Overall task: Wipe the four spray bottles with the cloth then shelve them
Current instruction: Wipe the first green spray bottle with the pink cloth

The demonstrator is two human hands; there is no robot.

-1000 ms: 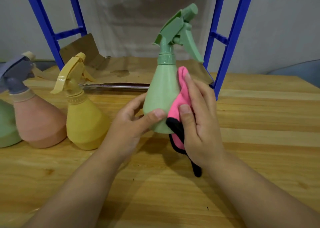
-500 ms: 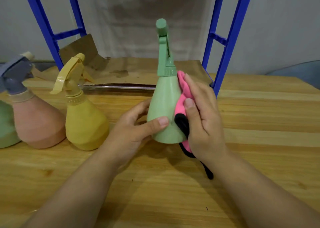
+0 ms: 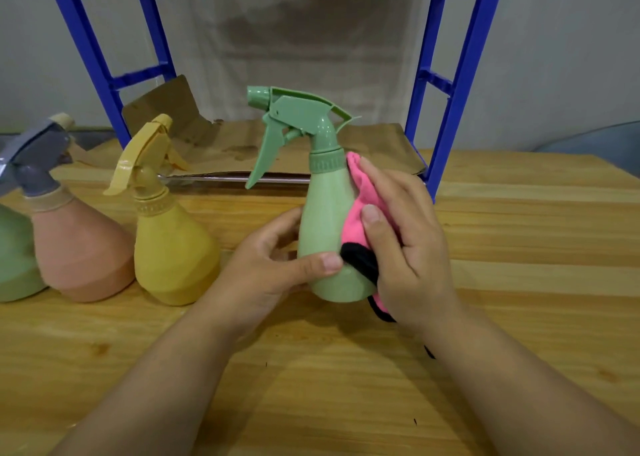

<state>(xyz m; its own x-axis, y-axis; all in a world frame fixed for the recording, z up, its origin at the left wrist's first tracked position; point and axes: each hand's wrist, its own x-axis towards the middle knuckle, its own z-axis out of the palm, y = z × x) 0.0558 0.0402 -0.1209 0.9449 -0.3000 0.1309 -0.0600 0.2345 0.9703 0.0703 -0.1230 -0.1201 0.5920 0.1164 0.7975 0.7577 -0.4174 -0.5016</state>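
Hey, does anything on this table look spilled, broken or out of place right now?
Nothing spilled or broken shows. The one odd bit is the torn brown cardboard sheet lining the blue metal shelf: its back left corner curls up and dark stains mark it. The yellow spray bottle and pink spray bottle stand upright on the wooden table.

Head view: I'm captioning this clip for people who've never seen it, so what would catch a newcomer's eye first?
The pale green plastic spray bottle stands out mid-frame, upright on the wooden table, gripped low by the left hand while the right hand presses a pink cloth with black trim to its side. Left of it stand a mustard-yellow bottle and a salmon-pink bottle with a grey trigger. Blue metal shelf posts rise behind.
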